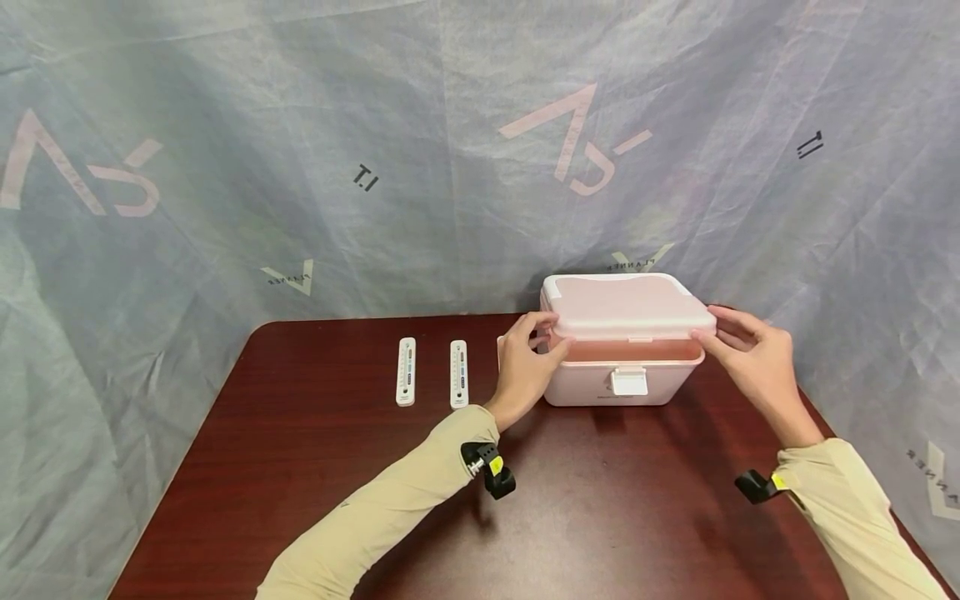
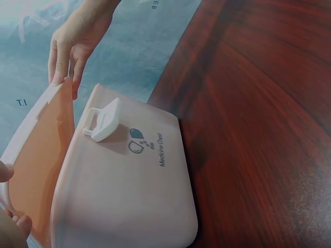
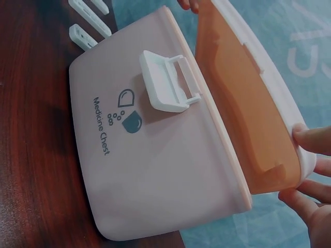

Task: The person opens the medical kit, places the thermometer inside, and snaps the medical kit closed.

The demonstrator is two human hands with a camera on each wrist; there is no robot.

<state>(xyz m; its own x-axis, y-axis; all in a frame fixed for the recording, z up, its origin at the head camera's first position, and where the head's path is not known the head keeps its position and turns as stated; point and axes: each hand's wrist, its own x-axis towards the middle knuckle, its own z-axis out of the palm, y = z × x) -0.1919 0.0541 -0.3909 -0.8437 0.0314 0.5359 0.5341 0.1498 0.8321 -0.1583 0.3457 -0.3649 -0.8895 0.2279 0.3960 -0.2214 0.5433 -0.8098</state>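
Note:
A pale pink medicine chest [image 1: 581, 390] stands on the table, its lid [image 1: 630, 304] tilted partly up above the body. My left hand [image 1: 525, 367] grips the lid's left front corner, thumb at the front edge. At the opposite corner my right hand [image 1: 757, 362] pinches the lid between thumb and fingers. The white front latch [image 2: 106, 121] hangs unhooked, beside a capsule print and the words "Medicine Chest". An orange-pink lid underside [image 3: 238, 98] shows in the right wrist view. What lies inside the chest is hidden.
Two white thermometers [image 1: 406, 372] with printed scales lie left of the chest. Close to its left side, a white piece [image 3: 83, 37] is partly hidden. The dark red wooden table [image 1: 300, 450] ends at a grey printed cloth [image 1: 420, 208] behind.

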